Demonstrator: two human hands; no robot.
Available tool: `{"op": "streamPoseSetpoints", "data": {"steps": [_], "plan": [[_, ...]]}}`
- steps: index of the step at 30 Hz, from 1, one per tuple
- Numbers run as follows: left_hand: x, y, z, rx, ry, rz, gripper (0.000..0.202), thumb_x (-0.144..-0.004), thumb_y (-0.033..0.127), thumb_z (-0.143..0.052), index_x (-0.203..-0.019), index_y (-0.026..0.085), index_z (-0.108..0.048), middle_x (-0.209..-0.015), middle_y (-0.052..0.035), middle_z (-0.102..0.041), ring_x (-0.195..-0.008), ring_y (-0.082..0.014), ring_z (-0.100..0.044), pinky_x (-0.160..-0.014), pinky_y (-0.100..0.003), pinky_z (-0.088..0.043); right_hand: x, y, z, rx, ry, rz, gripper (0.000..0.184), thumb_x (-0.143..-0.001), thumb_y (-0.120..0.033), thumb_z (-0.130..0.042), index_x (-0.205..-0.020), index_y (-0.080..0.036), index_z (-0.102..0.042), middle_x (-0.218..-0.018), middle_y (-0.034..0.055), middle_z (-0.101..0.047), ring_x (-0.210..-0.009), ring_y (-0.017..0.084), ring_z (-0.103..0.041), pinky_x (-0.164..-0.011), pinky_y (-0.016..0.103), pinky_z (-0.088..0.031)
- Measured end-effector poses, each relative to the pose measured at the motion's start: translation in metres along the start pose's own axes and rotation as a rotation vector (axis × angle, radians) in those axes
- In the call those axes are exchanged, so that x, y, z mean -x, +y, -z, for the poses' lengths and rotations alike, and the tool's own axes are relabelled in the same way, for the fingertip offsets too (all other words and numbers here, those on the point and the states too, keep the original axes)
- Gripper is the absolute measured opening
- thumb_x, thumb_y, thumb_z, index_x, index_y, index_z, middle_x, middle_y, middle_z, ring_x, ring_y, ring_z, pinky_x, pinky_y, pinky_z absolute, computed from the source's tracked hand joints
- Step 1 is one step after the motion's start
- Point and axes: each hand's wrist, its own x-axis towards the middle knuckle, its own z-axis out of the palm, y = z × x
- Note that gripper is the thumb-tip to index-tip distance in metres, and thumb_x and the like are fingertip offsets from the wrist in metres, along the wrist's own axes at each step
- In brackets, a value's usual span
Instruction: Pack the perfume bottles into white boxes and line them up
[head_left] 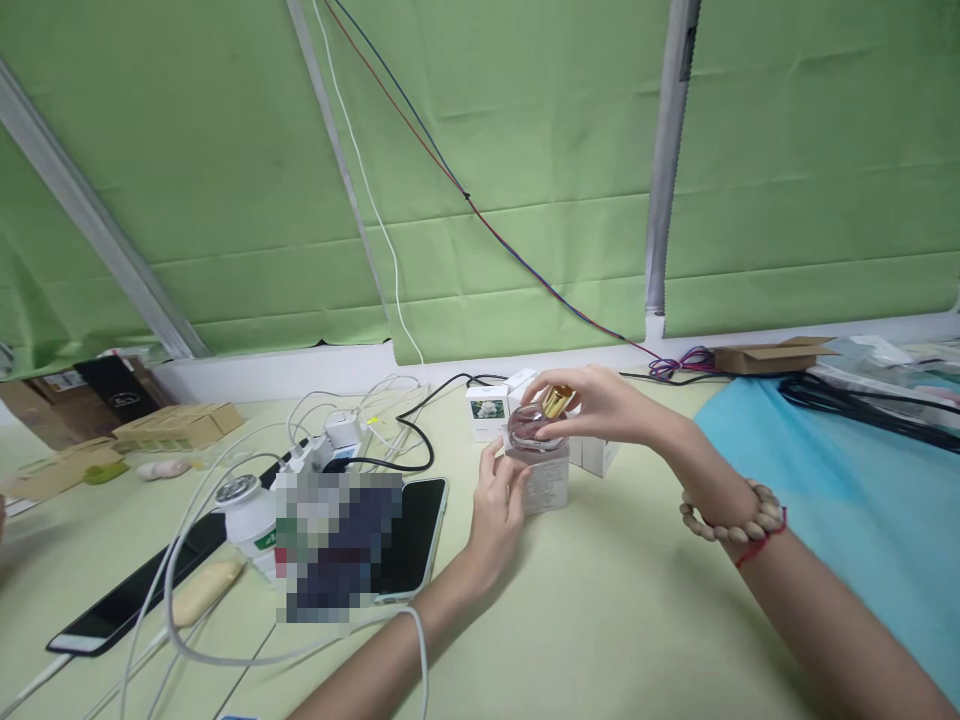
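A small pinkish box (546, 484) stands on the pale green table (615, 600). My left hand (496, 510) grips its left side with curled fingers. Above the box's open top, my right hand (600, 400) pinches a round clear perfume bottle (531, 426) by its gold cap (556, 400). The bottle's base sits at the mouth of the box. A bead bracelet and a red string circle my right wrist.
Small white boxes (489, 410) stand behind the pinkish one. To the left lie a phone (418, 530), a second phone (127, 600), a white jar (247, 515), a power strip with white and black cables (330, 450), and cardboard boxes (176, 425). A blue cloth (847, 500) covers the right.
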Motion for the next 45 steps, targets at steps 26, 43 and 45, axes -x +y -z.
{"op": "streamPoseSetpoints", "data": {"steps": [26,43,45], "plan": [[0.005,-0.016,-0.008,0.155,-0.033,0.058,0.034,-0.095,0.031,-0.037,-0.127,0.026,-0.031,-0.132,-0.0104,-0.038,-0.120,-0.0173,-0.044,-0.098,-0.037,-0.041,-0.009,0.008,-0.030,-0.009,-0.214,-0.103,0.016,-0.076,-0.023,-0.068,-0.087,-0.012,-0.067,-0.082,0.0044,-0.065,-0.071,0.012,-0.057,-0.061,0.022,-0.038],[0.002,-0.008,-0.009,0.382,-0.058,0.457,0.042,-0.078,0.036,-0.062,-0.112,0.016,-0.047,-0.105,-0.0087,-0.063,-0.090,-0.0188,-0.062,-0.076,-0.028,-0.048,0.002,0.004,-0.007,0.182,0.007,-0.135,0.011,-0.079,-0.024,-0.064,-0.089,-0.020,-0.068,-0.105,0.0030,-0.057,-0.082,0.013,-0.055,-0.067,0.024,-0.039],[0.001,-0.011,-0.009,0.395,-0.014,0.463,0.043,-0.078,0.036,-0.062,-0.113,0.016,-0.047,-0.105,-0.0083,-0.063,-0.090,-0.0184,-0.062,-0.076,-0.028,-0.048,0.001,0.003,-0.009,0.161,-0.020,-0.188,0.014,-0.080,-0.023,-0.063,-0.093,-0.019,-0.068,-0.103,0.0035,-0.060,-0.082,0.014,-0.057,-0.067,0.023,-0.040]]}}
